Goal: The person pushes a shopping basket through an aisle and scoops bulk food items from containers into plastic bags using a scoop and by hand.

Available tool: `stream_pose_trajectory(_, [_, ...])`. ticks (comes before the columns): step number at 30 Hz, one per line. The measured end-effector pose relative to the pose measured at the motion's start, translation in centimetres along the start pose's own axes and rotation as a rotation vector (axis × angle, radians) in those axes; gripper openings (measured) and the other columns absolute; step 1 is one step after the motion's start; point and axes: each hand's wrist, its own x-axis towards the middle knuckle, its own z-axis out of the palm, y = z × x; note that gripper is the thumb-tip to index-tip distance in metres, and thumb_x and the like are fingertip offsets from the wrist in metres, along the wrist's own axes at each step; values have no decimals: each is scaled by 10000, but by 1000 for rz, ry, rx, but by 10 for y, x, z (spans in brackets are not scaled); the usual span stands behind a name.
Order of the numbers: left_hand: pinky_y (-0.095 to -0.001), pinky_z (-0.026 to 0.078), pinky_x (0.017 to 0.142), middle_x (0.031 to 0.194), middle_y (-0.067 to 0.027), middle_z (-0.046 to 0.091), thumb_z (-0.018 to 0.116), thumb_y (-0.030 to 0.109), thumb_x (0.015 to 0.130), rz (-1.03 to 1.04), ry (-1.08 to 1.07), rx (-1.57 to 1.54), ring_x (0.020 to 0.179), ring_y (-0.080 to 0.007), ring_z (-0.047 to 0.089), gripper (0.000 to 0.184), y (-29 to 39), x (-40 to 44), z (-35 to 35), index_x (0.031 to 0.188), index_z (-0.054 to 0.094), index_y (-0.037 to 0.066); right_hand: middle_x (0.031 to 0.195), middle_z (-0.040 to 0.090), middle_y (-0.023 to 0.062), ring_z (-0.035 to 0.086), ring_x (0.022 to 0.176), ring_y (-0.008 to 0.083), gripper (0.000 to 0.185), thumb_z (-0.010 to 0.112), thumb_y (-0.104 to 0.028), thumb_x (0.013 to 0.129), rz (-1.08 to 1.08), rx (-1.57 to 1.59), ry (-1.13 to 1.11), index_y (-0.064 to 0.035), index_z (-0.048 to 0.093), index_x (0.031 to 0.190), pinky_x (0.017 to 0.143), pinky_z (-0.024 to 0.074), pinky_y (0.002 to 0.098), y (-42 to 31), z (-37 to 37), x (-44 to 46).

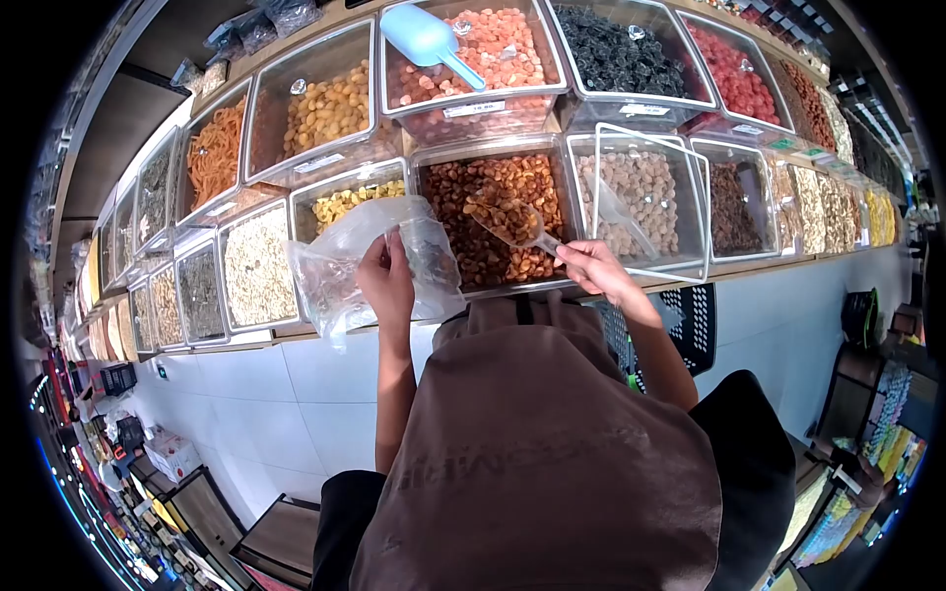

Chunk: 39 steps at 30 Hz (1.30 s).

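My left hand (387, 278) pinches a thin clear plastic bag (330, 258), which hangs crumpled in front of a bin of yellow pieces (357, 200). With my right hand (601, 271) I grip the handle of a clear plastic scoop (537, 236). Glossy brown dried fruit (503, 212), perhaps raisins, is heaped in the scoop's bowl. The scoop is over an open bin of the same dark brown fruit (448, 202), to the right of the bag. Whether its underside touches the fruit, I cannot tell.
A light blue scoop (419, 37) lies on the bin of orange-pink pieces (503, 49). A tilted clear lid (706, 207) and another clear scoop (626, 222) are at the beige bin on the right. A black perforated basket (695, 330) sits below the counter edge.
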Motion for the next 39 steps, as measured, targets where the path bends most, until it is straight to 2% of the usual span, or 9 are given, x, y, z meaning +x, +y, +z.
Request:
stream_pose_trajectory(9, [-274,302,470,555,-2,482,622,184,991,-7,-1,24,534,-45,386,271,7,1,5,921,701,-65,600,528,-24,411,453,32,272,636,-267,991,-93,-326,-277,-25,689,878,394,277,227,-46,33,0])
stream_pose_trajectory(13, [-286,305,473,550,-14,474,627,180,985,97,53,24,537,-52,375,271,6,-10,4,897,682,-70,714,675,127,667,650,240,269,660,-263,917,-508,-771,-354,3,692,909,608,513,384,-47,120,47])
stream_pose_trajectory(17, [-283,323,480,552,-18,479,625,167,981,50,59,87,537,-54,389,239,15,-16,-4,994,720,-52,803,693,206,696,752,373,244,642,-226,883,-765,-1204,-117,13,679,915,687,544,472,-30,178,64])
stream_pose_trajectory(20, [-287,324,481,550,-20,489,625,157,978,47,107,50,527,-61,393,224,13,-26,-3,993,723,-44,814,679,231,672,791,430,242,618,-235,911,-645,-1100,-134,-5,617,984,698,508,543,-33,160,59])
stream_pose_trajectory(22, [-266,335,477,582,11,517,625,164,985,4,88,62,534,-41,420,232,1,-31,-6,1051,728,-32,713,643,176,639,636,315,267,663,-269,918,-614,-832,-176,-5,633,933,606,473,436,-39,124,47])
stream_pose_trajectory(23, [-246,347,473,614,42,544,625,172,992,-23,56,69,542,-21,448,251,-6,-32,-5,1109,733,-21,704,630,215,626,648,376,315,656,-286,907,-603,-813,-164,22,640,844,608,467,445,-41,106,40])
stream_pose_trajectory(30, [-336,404,489,551,-120,582,603,178,984,-47,-25,184,472,-146,536,286,-26,-23,9,836,658,-61,572,606,84,578,539,184,357,678,-307,935,40,-812,111,38,706,847,550,437,362,-49,34,-10])
stream_pose_trajectory(36, [-324,440,507,592,-134,625,611,183,976,-5,-67,191,501,-158,606,273,-22,-9,17,874,687,-58,677,616,265,640,644,338,444,664,-341,931,-372,-791,321,93,666,835,639,467,471,51,35,79])
stream_pose_trajectory(39, [-335,416,497,579,-133,603,613,189,978,147,14,206,477,-144,521,282,-20,-4,21,849,695,-47,682,619,254,614,613,355,460,654,-356,935,-220,-637,241,86,650,809,630,447,467,57,56,125])
